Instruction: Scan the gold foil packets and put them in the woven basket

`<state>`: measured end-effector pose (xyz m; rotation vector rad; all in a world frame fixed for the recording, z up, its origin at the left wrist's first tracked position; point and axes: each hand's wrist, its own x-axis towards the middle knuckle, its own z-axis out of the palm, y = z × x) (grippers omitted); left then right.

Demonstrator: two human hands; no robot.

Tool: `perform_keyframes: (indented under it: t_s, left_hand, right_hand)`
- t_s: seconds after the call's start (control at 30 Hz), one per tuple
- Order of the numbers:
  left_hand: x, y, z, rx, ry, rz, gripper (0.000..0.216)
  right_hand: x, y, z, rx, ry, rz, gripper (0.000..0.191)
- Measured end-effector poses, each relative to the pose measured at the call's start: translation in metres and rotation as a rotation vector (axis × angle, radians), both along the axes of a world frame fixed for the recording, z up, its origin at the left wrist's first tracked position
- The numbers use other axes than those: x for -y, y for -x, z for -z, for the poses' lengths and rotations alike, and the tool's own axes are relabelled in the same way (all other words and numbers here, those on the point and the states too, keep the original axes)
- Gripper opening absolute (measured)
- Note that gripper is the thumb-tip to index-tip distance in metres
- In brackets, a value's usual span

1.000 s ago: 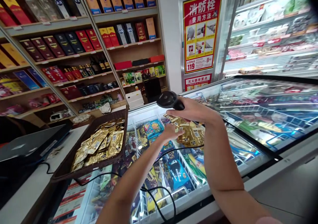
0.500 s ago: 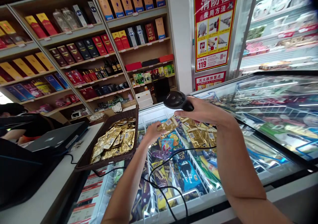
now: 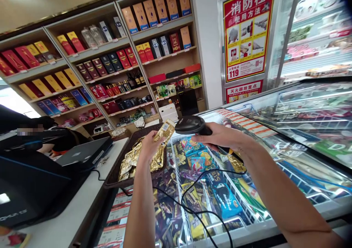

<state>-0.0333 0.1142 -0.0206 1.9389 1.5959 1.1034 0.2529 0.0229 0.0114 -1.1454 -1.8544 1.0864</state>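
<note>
Head view: the left hand (image 3: pixel 150 145) pinches a gold packet (image 3: pixel 166 128) by the brown basket (image 3: pixel 116 173). The right hand (image 3: pixel 224 136) curls around a black scanner (image 3: pixel 190 125) near the packet.

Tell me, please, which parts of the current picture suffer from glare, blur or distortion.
Head view: glare streaks cross the freezer glass at right; the far-right shelves look washed out and soft; the wall shelves appear slanted; the gold packet shines beside the dark scanner; the upper-right corner is black.
</note>
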Motion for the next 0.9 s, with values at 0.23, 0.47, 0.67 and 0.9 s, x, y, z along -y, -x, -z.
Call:
perform_keyframes:
  t_s: [0.23,0.47,0.67,0.9]
  left_hand:
    - [-0.001,0.004,-0.001,0.015,-0.007,0.0,0.04]
    - [-0.008,0.024,0.002,-0.148,0.018,-0.073,0.033]
    - [-0.028,0.08,0.015,-0.359,0.115,-0.47,0.035]
    - [-0.038,0.065,0.016,-0.409,-0.114,-0.464,0.065]
  right_hand:
    - [0.005,0.006,-0.003,0.066,-0.02,0.018,0.045]
    - [0.003,0.004,-0.001,0.026,-0.028,0.023,0.045]
    - [0.001,-0.003,-0.002,0.031,-0.039,0.059,0.045]
    - [0.003,-0.022,-0.007,0.163,-0.133,0.233,0.041]
